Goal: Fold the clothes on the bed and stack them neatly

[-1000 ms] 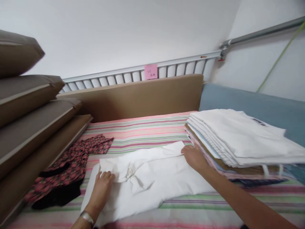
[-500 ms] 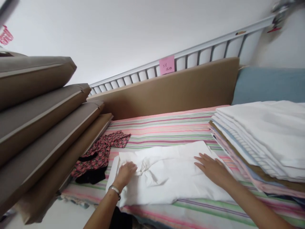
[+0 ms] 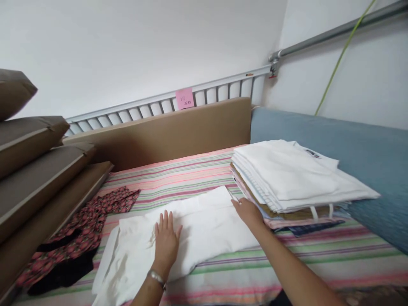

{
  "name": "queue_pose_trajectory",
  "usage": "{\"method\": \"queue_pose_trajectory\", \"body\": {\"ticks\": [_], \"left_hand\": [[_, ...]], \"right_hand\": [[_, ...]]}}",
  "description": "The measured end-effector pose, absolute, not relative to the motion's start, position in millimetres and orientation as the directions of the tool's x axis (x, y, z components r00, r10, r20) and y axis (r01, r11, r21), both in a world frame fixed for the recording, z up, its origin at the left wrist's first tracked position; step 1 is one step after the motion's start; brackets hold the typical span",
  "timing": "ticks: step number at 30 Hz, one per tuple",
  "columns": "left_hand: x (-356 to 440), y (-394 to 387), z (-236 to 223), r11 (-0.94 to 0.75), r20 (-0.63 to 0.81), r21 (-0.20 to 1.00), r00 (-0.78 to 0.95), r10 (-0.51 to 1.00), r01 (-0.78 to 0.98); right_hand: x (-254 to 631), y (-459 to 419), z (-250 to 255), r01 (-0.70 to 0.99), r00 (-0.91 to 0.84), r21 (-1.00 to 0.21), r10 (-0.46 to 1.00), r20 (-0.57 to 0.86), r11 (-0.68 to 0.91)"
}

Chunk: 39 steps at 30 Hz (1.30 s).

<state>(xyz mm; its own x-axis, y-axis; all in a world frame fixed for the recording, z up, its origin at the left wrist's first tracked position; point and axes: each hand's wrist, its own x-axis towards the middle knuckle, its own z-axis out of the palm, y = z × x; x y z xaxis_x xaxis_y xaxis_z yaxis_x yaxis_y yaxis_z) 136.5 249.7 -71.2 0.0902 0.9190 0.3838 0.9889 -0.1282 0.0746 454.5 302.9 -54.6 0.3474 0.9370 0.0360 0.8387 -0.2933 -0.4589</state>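
A white garment (image 3: 204,225) lies spread on the striped sheet (image 3: 178,178) in front of me. My left hand (image 3: 165,242) rests flat on its middle, fingers stretched out and together, a metal bracelet on the wrist. My right hand (image 3: 248,211) lies open on the garment's right end, touching the foot of a stack of folded clothes (image 3: 287,178). Neither hand holds anything.
A dark floral garment (image 3: 83,229) lies at the left on the sheet. Brown cushions (image 3: 38,170) are stacked along the left. A brown board (image 3: 165,131) and a white railing with a pink note (image 3: 184,98) stand behind. Blue fabric (image 3: 350,144) covers the right.
My left hand moved from the garment's left end to its middle and flattened out. My right hand slid to the right end beside the stack. The garment looks smoother.
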Motion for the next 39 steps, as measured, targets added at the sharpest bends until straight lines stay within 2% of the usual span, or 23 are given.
{"method": "queue_pose_trajectory", "body": {"ticks": [4, 9, 15, 21, 25, 27, 30, 34, 36, 39], "left_hand": [[144.8, 254.9, -92.3, -0.122, 0.307, -0.003, 0.117, 0.944, 0.992], [144.7, 252.1, -85.1, -0.105, 0.275, 0.012, 0.097, 0.956, 0.994], [179.4, 275.7, -63.4, -0.147, 0.307, 0.123, 0.104, 0.946, 0.981], [196.6, 284.8, -82.0, -0.198, 0.215, 0.225, 0.150, 0.965, 0.954], [186.5, 272.6, -69.9, -0.219, 0.201, 0.355, 0.154, 0.967, 0.909], [172.0, 257.4, -56.6, -0.272, 0.252, 0.454, 0.171, 0.953, 0.848], [131.1, 223.1, -38.5, -0.336, 0.364, 0.603, 0.125, 0.923, 0.723], [45.5, 168.5, -35.5, -0.221, 0.415, 0.730, -0.162, 0.895, 0.647], [3.1, 143.4, -45.1, -0.139, 0.412, 0.762, -0.308, 0.858, 0.633], [-37.7, 114.4, -63.9, -0.040, 0.369, 0.818, -0.469, 0.802, 0.575]], "right_hand": [[457.6, 309.8, -60.5, 0.795, 0.347, -0.530, 0.938, -0.004, -0.296], [463.3, 320.8, -66.0, 0.691, 0.282, -0.670, 0.954, -0.097, -0.272], [457.4, 313.5, -65.1, 0.397, 0.195, -0.866, 0.950, -0.244, -0.304], [445.6, 308.0, -53.2, 0.190, 0.242, -0.905, 0.912, -0.331, -0.379], [429.5, 306.0, -24.5, 0.043, 0.263, -0.941, 0.912, -0.315, -0.337], [412.1, 306.4, -3.3, 0.090, 0.234, -0.957, 0.940, -0.248, -0.275], [369.2, 307.6, 33.6, 0.307, 0.195, -0.944, 0.979, -0.064, -0.123], [279.9, 306.1, 77.3, 0.611, 0.078, -0.786, 0.981, 0.180, 0.096], [224.5, 303.5, 85.7, 0.705, -0.033, -0.692, 0.982, 0.186, 0.155], [139.4, 297.2, 71.3, 0.756, -0.157, -0.625, 0.981, 0.116, 0.195]]}}
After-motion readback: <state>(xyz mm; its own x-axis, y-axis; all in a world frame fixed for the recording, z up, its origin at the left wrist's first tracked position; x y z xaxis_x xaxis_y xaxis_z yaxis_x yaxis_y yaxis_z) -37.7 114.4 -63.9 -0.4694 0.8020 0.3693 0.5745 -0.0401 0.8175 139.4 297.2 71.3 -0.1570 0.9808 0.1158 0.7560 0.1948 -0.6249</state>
